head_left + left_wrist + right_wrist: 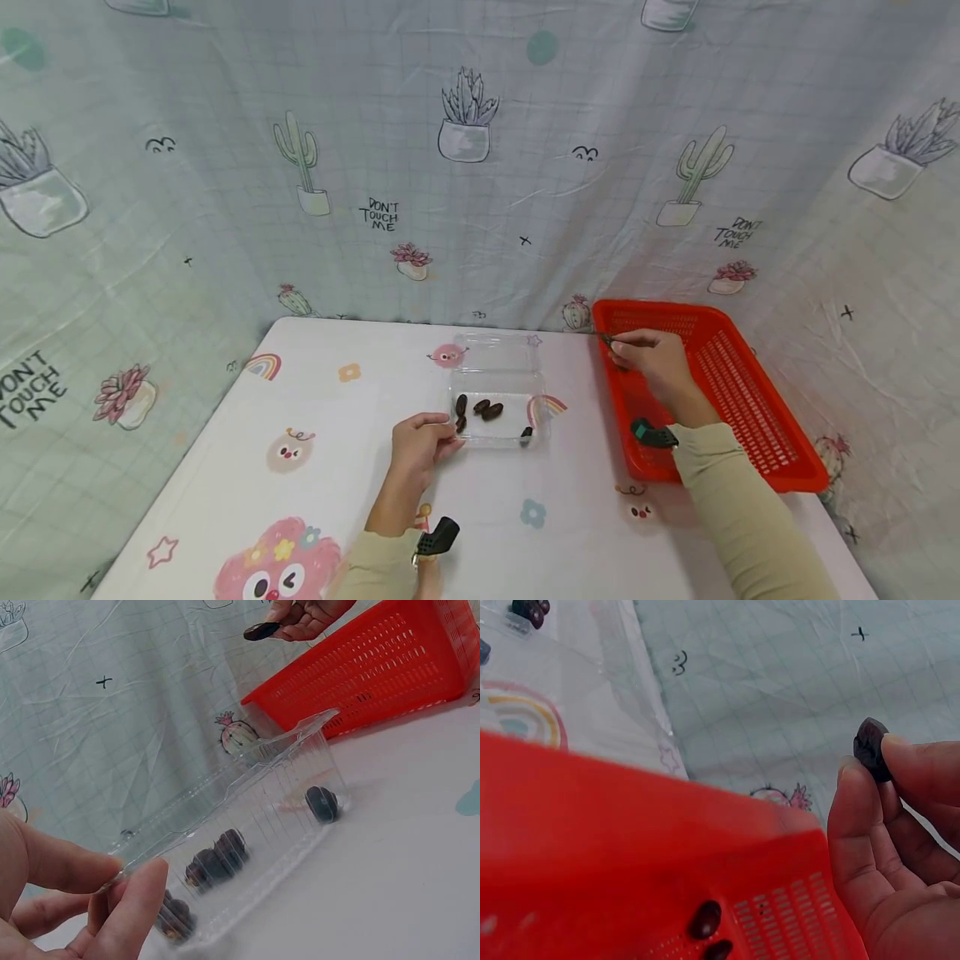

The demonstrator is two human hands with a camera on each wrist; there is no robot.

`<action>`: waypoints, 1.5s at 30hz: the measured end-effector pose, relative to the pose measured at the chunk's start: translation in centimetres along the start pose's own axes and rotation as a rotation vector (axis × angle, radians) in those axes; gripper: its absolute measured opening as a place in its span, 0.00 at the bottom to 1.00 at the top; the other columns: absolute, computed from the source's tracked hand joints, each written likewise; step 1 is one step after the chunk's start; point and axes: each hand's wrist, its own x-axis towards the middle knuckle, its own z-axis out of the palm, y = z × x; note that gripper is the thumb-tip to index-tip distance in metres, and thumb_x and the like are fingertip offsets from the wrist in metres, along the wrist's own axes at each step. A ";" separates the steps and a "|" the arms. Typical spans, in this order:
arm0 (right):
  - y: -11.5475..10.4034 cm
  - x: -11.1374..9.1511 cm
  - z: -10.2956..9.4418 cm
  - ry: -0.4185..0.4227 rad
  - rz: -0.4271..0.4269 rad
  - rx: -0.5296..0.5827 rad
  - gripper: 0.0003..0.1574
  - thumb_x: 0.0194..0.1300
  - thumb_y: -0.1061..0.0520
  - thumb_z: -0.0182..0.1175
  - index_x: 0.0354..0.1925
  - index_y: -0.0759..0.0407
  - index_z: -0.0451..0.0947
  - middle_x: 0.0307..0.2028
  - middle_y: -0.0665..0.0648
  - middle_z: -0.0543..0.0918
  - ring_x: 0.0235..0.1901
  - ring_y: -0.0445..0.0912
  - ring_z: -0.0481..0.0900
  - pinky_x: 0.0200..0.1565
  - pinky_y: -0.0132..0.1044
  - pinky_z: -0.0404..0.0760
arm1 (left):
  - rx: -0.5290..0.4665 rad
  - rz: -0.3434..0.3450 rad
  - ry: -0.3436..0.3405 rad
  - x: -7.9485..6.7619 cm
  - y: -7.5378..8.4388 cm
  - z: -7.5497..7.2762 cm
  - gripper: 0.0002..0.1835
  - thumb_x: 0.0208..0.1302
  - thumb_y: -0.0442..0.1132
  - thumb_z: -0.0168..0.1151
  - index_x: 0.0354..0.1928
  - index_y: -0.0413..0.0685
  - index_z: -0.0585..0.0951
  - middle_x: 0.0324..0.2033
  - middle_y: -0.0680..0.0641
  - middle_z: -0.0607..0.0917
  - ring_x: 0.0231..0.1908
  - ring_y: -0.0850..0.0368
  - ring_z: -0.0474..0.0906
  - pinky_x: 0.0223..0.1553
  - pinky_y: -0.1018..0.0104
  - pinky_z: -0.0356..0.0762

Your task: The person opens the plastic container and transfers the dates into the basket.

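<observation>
My left hand [416, 446] pinches the left front rim of a clear plastic box [502, 429] between thumb and fingers. Several dark brown dates lie in the box: a group at its left, a pair [487, 409] near the middle and one [322, 805] by the right end. Its clear lid [498, 353] is folded back toward the curtain. Over the left rim of the red basket, my right hand [660, 367] holds one wrinkled dark date [870, 748] between thumb and fingertips. Below it, dates [705, 920] lie inside the basket.
The red slotted basket [776, 417] stands at the right of the table, to the right of the box. A white printed cloth [360, 492] covers the table. Patterned curtains [525, 200] rise behind it and along both sides.
</observation>
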 end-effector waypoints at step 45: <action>4.0 1.5 -4.0 0.012 0.166 -0.185 0.28 0.74 0.61 0.62 0.65 0.77 0.74 0.33 0.41 0.86 0.35 0.35 0.90 0.48 0.34 0.92 | -0.009 0.003 -0.023 0.1 0.0 0.0 0.18 0.61 0.18 0.62 0.53 0.19 0.76 0.27 0.45 0.80 0.26 0.58 0.80 0.32 0.67 0.92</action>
